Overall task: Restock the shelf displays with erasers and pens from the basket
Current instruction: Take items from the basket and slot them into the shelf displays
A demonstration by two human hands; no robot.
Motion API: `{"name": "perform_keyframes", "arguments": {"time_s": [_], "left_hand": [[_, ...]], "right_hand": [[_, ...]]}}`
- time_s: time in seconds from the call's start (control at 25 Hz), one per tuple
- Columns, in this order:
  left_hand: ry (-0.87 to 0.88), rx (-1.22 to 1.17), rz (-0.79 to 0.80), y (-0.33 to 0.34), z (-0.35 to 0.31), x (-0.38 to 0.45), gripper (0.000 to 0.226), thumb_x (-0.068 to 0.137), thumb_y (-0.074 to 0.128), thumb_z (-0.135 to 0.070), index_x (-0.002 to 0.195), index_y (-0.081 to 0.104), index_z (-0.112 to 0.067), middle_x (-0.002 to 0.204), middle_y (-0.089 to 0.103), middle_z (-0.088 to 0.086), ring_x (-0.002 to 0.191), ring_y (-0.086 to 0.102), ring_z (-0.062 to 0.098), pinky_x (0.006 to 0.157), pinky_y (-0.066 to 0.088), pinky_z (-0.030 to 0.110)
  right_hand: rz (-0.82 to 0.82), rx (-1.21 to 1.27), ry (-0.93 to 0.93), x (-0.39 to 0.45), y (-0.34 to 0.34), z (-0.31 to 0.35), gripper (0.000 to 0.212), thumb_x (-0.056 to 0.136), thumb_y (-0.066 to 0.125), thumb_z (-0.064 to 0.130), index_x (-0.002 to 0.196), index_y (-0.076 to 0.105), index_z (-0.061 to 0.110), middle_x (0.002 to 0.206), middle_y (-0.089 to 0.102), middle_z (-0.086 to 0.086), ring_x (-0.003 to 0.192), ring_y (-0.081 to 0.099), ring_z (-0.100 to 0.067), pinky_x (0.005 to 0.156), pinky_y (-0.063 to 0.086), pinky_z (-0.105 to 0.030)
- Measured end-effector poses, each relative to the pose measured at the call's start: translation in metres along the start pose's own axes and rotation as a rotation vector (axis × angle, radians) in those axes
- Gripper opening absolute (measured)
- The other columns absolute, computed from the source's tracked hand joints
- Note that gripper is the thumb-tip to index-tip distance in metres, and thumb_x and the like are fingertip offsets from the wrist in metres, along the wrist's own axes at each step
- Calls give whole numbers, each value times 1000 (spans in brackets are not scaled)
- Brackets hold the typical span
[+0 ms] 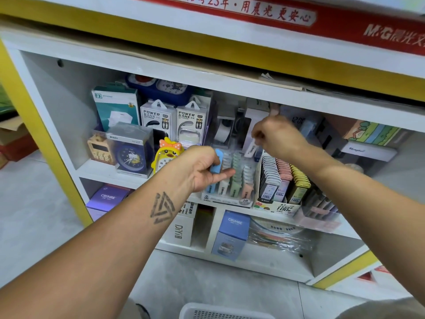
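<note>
Both hands work at the eraser tray (226, 180), a clear display box on the middle shelf (128, 174) with rows of pastel erasers standing on end. The left hand (202, 168) pinches a blue eraser (217, 162) between thumb and fingers at the tray's left column. Its long axis is upright, tilting a little toward the back of the shelf, and its lower end sits just above or in the column of blue pieces; I cannot tell whether it is already seated. The right hand (274, 137) is raised above the tray's back right corner, fingers curled down around a white eraser (251, 147) that hangs nearly upright from them, clear of the rows below.

The coming move turns on lining each piece up with its own colour column. As I judge it, the blue one needs only a short push down and back, so the left hand is the nearer to finishing. The white one has to come forward and down into the pale column near the tray's middle, passing close over the tops of the standing pieces, which could tip if brushed.

Just right of the tray stands the pen box (280, 185), packed with dark, pink and yellow cases. Left of the tray are a duck clock (166, 155) and a blue alarm clock (130, 155); behind it stand power bank boxes (174, 122). The basket (220, 313) shows only as a white rim on the floor, well below the tray, nearer the person. The unit is white with yellow edging under a red banner (276, 17).
</note>
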State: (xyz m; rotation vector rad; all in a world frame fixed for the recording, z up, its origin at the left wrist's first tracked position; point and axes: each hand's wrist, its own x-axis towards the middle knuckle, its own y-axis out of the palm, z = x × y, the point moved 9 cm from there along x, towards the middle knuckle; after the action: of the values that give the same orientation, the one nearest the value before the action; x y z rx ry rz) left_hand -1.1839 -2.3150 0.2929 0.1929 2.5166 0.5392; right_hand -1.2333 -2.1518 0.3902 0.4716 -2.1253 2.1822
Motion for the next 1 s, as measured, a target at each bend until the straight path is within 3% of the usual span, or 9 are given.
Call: {"name": "perform_keyframes", "arguments": {"time_s": [0.24,0.44,0.64,0.8,0.88,0.96,1.0], "left_hand": [[-7,77,0,2,1,-1,39,97,35,11,134,43,4,132,50,24,80,62,31,47,59,36],[-25,212,13,0,3,0,33,99,41,3,131,47,5,103,61,21,75,63,24,62,57,32],[10,99,18,-1,-3,-2,39,96,35,14,133,44,7,130,51,28,90,63,34,76,55,44],[35,64,17,-4,-8,-3,41,95,34,17,133,46,8,131,50,30,105,62,40,74,57,43],[48,85,10,-8,-10,-3,37,94,38,17,129,50,10,126,55,30,106,63,40,68,58,38],[61,110,4,-13,-10,-3,34,94,42,17,126,53,12,117,59,28,103,64,39,68,57,35],[71,111,-6,-16,-11,-3,34,93,43,17,124,54,12,115,60,27,96,65,37,66,57,35]], "right_hand": [[180,-213,-25,4,53,14,18,85,62,1,98,68,13,104,64,-18,95,62,-37,73,43,-31],[217,-189,-28,9,58,20,22,82,70,7,96,71,23,107,64,-9,93,64,-30,74,46,-29],[235,-246,-19,5,63,22,19,86,64,6,100,68,19,108,65,-10,95,65,-32,76,51,-33],[308,-347,-46,0,72,28,11,90,56,2,95,55,12,111,63,-14,99,63,-34,71,43,-34],[265,-206,-4,2,64,26,11,93,56,7,100,63,7,111,66,-14,99,64,-32,75,48,-34],[211,295,158,4,51,22,16,98,58,14,106,72,11,100,73,-11,87,70,-22,76,57,-33],[221,628,244,1,49,25,16,99,60,17,106,73,11,93,76,-11,76,71,-18,69,59,-30]]}}
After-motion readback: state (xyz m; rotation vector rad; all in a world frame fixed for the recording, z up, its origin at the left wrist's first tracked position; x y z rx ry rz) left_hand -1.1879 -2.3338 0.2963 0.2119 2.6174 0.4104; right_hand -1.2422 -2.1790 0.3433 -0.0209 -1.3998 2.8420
